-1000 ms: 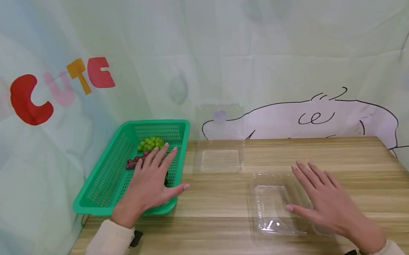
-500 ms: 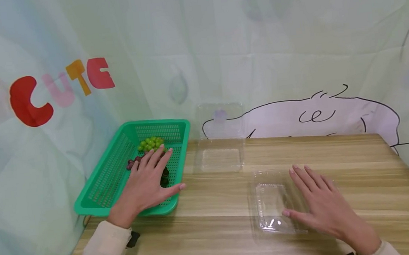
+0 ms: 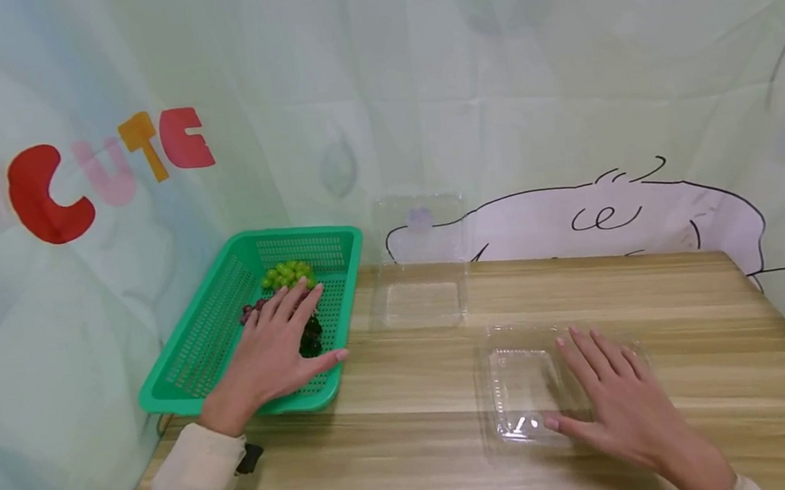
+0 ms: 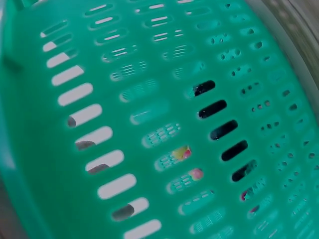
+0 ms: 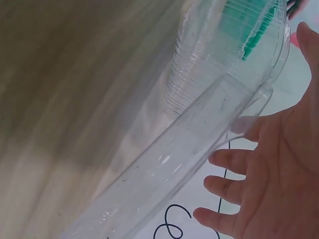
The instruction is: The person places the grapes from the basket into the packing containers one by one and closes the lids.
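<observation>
My left hand (image 3: 271,353) is held with fingers straight and spread over the green plastic basket (image 3: 352,305), holding nothing. Inside lie green grapes (image 3: 288,274), red grapes (image 3: 255,307) partly behind my fingers, and dark grapes (image 3: 312,337). Only the slotted basket wall (image 4: 104,139) fills the left wrist view, with bits of fruit showing through. My right hand (image 3: 621,405) is stretched out over a clear plastic clamshell box (image 3: 522,387) on the table. In the right wrist view, the straight fingers (image 5: 229,162) are beside its transparent lid (image 5: 169,149); contact is hard to tell.
A second clear clamshell box (image 3: 423,304) stands with its lid raised at the back of the wooden table (image 3: 414,450), right of the basket. A printed cloth (image 3: 564,99) hangs behind the table and along its left side.
My left hand has drifted slightly left and toward me, so more of the dark grapes shows. The right hand has shifted a little over its box. Both hands have kept their fingers straight.
</observation>
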A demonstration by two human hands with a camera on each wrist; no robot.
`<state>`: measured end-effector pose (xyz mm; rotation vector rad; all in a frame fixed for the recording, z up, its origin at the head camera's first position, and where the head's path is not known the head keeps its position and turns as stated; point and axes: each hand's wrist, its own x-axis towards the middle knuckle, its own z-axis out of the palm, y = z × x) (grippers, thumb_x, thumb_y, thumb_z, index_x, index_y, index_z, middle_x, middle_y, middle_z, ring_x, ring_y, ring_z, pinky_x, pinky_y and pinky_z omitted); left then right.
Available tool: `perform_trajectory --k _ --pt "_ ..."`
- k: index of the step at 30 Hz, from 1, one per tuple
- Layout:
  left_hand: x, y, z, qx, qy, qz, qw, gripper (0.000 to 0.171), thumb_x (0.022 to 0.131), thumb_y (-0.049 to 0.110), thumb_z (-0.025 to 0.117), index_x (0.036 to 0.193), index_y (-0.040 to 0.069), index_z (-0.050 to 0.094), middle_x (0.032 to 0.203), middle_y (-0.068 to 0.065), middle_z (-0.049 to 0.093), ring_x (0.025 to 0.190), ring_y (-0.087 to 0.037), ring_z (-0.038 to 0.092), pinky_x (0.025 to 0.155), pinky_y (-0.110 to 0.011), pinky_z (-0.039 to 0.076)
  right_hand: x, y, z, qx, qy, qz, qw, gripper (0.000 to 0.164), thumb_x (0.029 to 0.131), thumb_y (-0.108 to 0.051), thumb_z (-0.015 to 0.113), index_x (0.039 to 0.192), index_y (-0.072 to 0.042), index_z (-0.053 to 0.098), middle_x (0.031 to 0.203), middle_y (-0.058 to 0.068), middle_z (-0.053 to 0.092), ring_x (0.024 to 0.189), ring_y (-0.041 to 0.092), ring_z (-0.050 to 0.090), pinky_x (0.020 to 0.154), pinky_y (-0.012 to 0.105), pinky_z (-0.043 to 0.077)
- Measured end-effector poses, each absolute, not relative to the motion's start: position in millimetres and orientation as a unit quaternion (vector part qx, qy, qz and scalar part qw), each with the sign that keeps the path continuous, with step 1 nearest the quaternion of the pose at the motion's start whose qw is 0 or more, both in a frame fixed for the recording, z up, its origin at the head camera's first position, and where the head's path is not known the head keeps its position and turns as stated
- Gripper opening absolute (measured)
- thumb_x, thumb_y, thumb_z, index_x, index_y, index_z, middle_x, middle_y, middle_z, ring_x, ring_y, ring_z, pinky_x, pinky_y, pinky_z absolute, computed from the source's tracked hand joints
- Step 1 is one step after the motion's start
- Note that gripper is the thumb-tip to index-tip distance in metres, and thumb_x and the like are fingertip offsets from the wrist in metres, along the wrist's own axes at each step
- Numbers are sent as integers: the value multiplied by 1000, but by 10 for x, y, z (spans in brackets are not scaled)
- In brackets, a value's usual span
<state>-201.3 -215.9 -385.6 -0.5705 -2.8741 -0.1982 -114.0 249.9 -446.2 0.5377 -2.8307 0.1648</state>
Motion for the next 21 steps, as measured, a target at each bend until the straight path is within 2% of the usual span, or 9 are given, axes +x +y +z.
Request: perform_trajectory --k 2,6,9,12,14,18,21 --pt "-2019 -2171 -3857 -192 -974 -67 100 98 79 79 48 153 21 21 159 -9 18 142 -38 22 106 -66 26 -1126 2508 -4476 185 -973 56 127 101 76 -75 56 152 -16 26 160 6 16 144 34 21 107 64 24" --pt "-2018 -2189 -3847 -186 -975 -76 95 97 79 77 50 153 21 22 159 -9 18 142 -38 21 105 -68 25 -1095 2527 -4500 182 -974 51 121 103 77 -77 54 153 -15 21 161 7 12 145 35 20 109 62 21" --pt "-2021 -2204 -3849 -183 -976 -83 85 96 80 77 50 153 22 21 160 -10 16 142 -39 20 106 -69 22 -1068 2527 -4524 178 -976 46 118 106 77 -78 52 154 -14 16 161 8 11 145 35 18 116 58 7" --pt "-2035 -2222 -3858 -177 -978 -85 74 96 80 77 49 154 23 19 160 -10 15 143 -39 18 107 -69 20 -1053 2523 -4548 175 -976 41 121 108 76 -78 52 154 -12 16 160 11 14 145 35 18 118 43 -11" --pt "-2034 -2243 -3860 -172 -979 -82 68 97 80 78 48 154 23 17 160 -10 14 143 -39 17 107 -69 19 -1053 2515 -4558 175 -976 39 123 110 76 -79 52 154 -10 16 160 12 15 145 36 19 115 35 -17" --pt "-2045 -2276 -3856 -164 -981 -79 62 98 80 79 46 154 23 16 160 -10 13 143 -39 17 107 -69 18 -1058 2504 -4571 176 -976 38 126 112 75 -79 52 153 -9 17 159 14 15 143 39 22 114 33 -18" --pt "-2054 -2292 -3857 -159 -982 -80 56 99 80 80 45 154 23 16 160 -10 13 144 -39 17 107 -69 20 -1059 2500 -4580 175 -976 38 124 113 74 -80 52 153 -9 15 159 14 14 143 39 22 116 37 -16"
